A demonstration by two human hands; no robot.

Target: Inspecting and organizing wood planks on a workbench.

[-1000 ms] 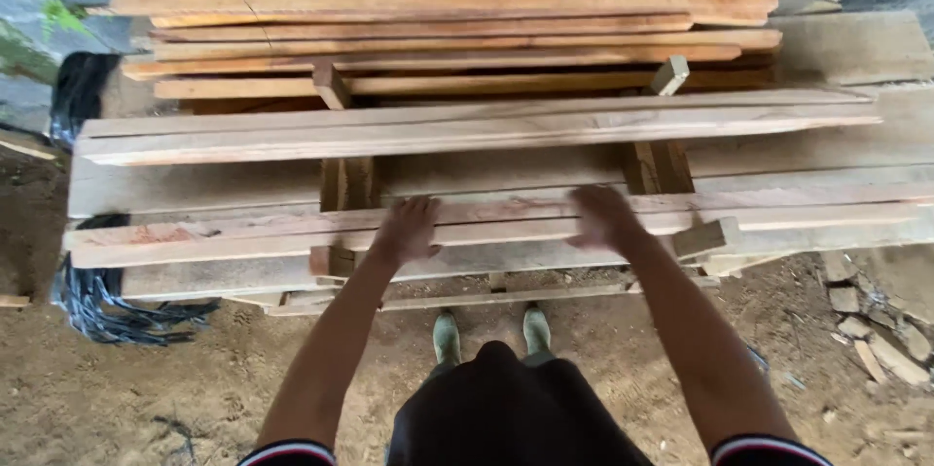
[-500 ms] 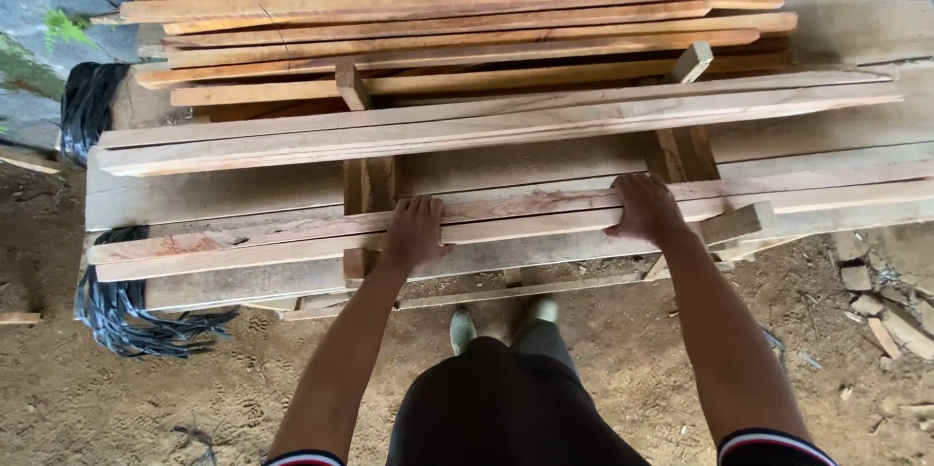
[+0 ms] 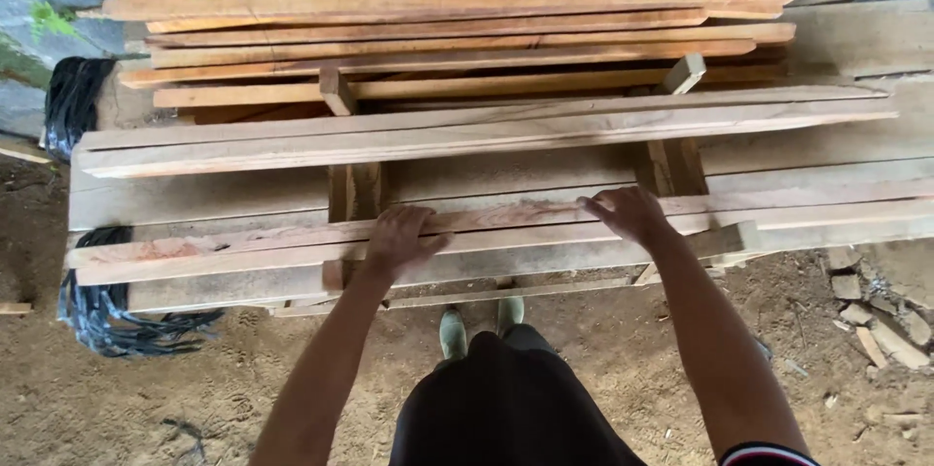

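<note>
Hands, two, atop one plank (image 3: 292, 250)

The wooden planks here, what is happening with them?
A person stands at a stack of long planks and has the left hand and the right hand laid flat on the front plank of the low stack. A higher plank pile lies behind. Black sheeting hangs at the left, over dirt ground.

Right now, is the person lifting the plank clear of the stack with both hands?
No. The left hand and right hand lie palm-down on the front plank, which rests flat on the stack.
</note>
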